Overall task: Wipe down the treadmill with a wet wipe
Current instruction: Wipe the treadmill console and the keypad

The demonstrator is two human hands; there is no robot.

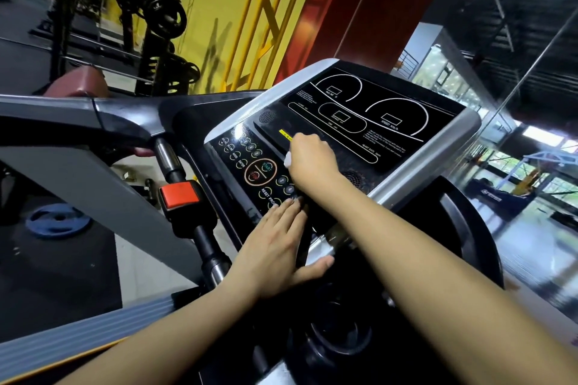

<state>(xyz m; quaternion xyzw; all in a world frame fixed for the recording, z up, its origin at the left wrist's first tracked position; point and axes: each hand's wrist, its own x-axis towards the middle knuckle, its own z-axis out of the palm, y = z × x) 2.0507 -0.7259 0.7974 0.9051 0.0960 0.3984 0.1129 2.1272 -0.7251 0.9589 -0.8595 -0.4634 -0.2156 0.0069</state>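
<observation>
The right hand [309, 158] is curled round a white wipe [288, 160], pressing it on the treadmill console [359, 122] at the lower edge of the black display, just above the button panel [250, 162]. Only a corner of the wipe shows under the fist. The left hand [275, 244] lies flat on the console's near edge, fingers [292, 208] straight and close together, thumb spread to the side.

To do this step well, I would keep the wipe flat and work in overlapping strokes across the display, then down over the buttons with light pressure, so START and STOP are not triggered. The bracing hand will need to shift so its patch gets wiped.
</observation>
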